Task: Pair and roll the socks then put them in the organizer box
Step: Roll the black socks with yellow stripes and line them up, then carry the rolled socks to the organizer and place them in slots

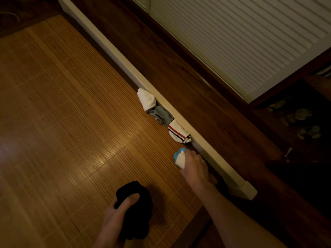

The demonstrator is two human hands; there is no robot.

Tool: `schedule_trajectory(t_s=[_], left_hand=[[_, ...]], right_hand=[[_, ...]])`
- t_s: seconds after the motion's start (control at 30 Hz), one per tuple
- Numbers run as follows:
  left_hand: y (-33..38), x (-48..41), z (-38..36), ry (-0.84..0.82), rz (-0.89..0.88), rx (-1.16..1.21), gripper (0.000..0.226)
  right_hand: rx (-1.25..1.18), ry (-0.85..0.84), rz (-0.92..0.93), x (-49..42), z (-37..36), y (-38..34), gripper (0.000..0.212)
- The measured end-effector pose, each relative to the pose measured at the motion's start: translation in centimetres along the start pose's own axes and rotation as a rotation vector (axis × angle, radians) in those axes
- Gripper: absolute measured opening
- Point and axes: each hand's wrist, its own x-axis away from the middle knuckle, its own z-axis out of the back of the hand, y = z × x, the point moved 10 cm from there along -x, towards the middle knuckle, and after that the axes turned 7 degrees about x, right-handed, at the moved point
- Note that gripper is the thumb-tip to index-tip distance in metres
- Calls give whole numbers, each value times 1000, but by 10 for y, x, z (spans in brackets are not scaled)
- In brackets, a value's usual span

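Socks are the whole business here, and two bundles are in the hands: the right hand (194,162) is curled closed around a small blue-and-white sock roll (180,157), holding it low over the bamboo mat (62,122) just beside the cream-coloured rail (180,111) that runs diagonally across the view, while the left hand (116,214) near the bottom edge grips a black sock bundle (138,210), thumb laid across its top and fingers wrapped under it. Beyond the right hand, three more bundles lie in a row on the mat, tucked against the rail: a white roll with red and dark stripes (179,132) nearest, then a grey sock bundle (161,115) that looks looser and less neatly rolled, then a plain white roll (146,99) farthest off, each touching the next. Past the rail are a dark wooden floor (179,72) and a white slatted panel (241,42). No organizer box can be made out, though the far right is too dark to read. By the look of it the pairing and rolling are largely done, with five bundles made; the blue-and-white roll seems about to join the row, and the boxing of all of them still lies ahead.
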Motion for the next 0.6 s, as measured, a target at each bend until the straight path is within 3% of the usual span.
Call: schedule_trajectory(t_s=[0.17, 0.47, 0.6], left_hand=[[0, 3, 13, 62, -35, -14, 66], [26, 29, 60, 149, -68, 64, 93], [56, 72, 75, 176, -126, 35, 89]], right_hand=[[-19, -21, -19, -1, 11, 1, 64], [-819, -164, -259, 72, 18, 3, 51], [-984, -210, -304, 108, 44, -12, 54]])
